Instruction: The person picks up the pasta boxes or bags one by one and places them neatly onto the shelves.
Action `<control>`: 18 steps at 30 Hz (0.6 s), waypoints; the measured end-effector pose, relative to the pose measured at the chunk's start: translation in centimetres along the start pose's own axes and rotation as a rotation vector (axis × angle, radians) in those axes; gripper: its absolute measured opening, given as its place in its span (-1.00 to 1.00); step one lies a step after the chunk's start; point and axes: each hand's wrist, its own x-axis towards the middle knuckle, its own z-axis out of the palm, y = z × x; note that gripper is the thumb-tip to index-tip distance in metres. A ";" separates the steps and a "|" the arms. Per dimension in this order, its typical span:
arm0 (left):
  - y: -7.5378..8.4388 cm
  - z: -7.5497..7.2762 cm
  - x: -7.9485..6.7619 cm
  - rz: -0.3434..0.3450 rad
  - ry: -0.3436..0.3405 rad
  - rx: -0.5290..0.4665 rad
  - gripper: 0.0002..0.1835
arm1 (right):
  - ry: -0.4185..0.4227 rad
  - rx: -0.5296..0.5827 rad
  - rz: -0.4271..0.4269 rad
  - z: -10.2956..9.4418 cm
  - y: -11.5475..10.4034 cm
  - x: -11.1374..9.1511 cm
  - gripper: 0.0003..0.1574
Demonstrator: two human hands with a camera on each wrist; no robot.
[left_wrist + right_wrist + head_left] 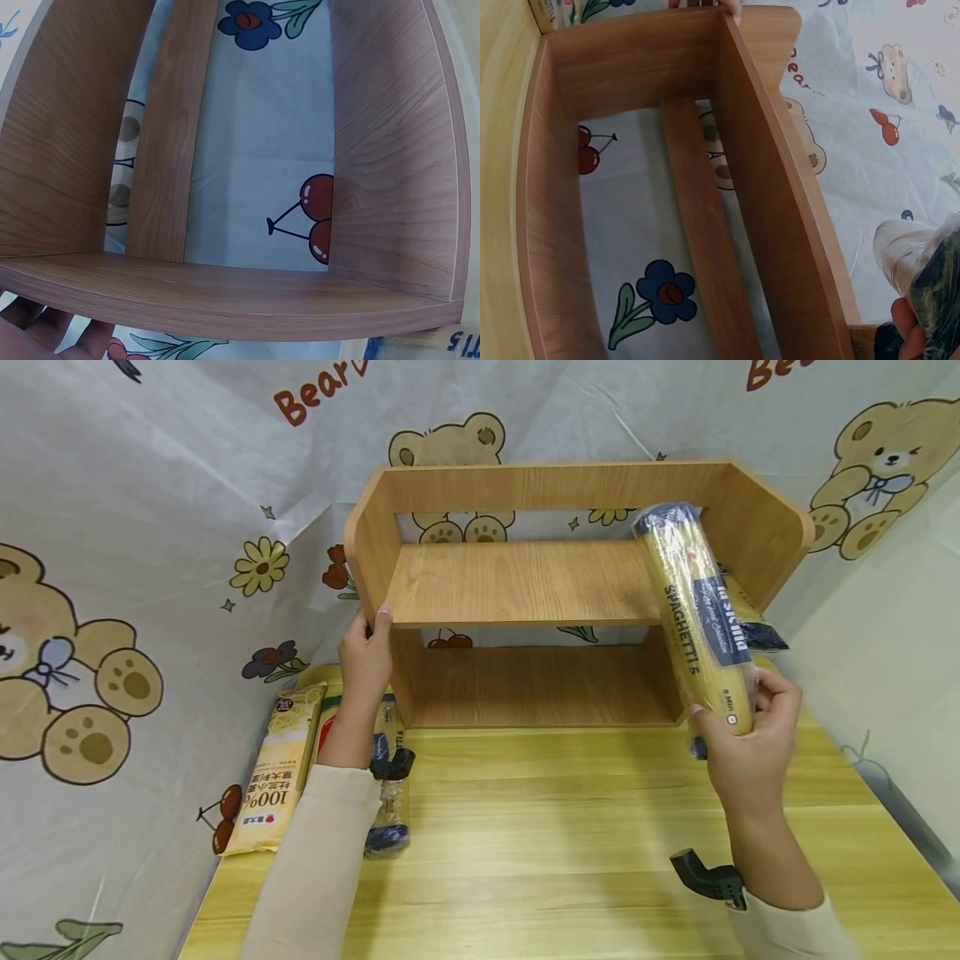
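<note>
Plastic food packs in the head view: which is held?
The long yellow plastic SPAGHETTI 5 pack in the right hand. Only it is gripped: a partly hidden pack sits behind it; the others lie on the yellow wooden table, at left.

Observe one film-wrapped spaghetti packet (699,627), yellow with dark-blue label, held tilted, leaning leftward at its upper end, before the right side of a wooden shelf unit (525,581). Record latter as two-tiered, upright.

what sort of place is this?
Probably a makeshift filming corner: a bear-print sheet as backdrop, a wood-grain table, and a small two-tier shelf with a spaghetti pack held up to it.
</note>
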 end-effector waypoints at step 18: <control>0.0 0.1 0.1 -0.009 0.005 0.005 -0.31 | -0.077 -0.268 0.029 1.7 2.2 -0.3 -0.16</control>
